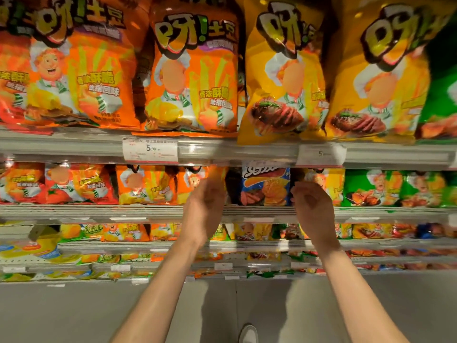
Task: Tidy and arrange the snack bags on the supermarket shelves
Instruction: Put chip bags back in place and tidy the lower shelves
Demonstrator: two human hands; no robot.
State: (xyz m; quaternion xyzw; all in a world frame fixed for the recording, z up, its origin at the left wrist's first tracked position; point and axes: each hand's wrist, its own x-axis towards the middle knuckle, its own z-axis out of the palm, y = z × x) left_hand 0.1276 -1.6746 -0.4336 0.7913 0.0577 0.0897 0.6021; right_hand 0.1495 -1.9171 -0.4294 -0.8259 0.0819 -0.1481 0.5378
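On the second shelf a blue snack bag [265, 186] stands between orange bags [146, 185] and a yellow bag [329, 181]. My left hand [205, 204] is raised in front of the orange bag just left of the blue one, fingers stretched upward and blurred, holding nothing. A dark gap separates it from the blue bag. My right hand [311, 206] is on the blue bag's right side, palm turned left, with its fingers curled at that bag's right edge.
Large orange bags [193, 70] and yellow bags [284, 70] fill the top shelf above a rail with price tags [150, 149]. Green bags [395, 188] stand to the right. Lower shelves [148, 246] hold more small bags. Grey floor and my shoe [248, 334] lie below.
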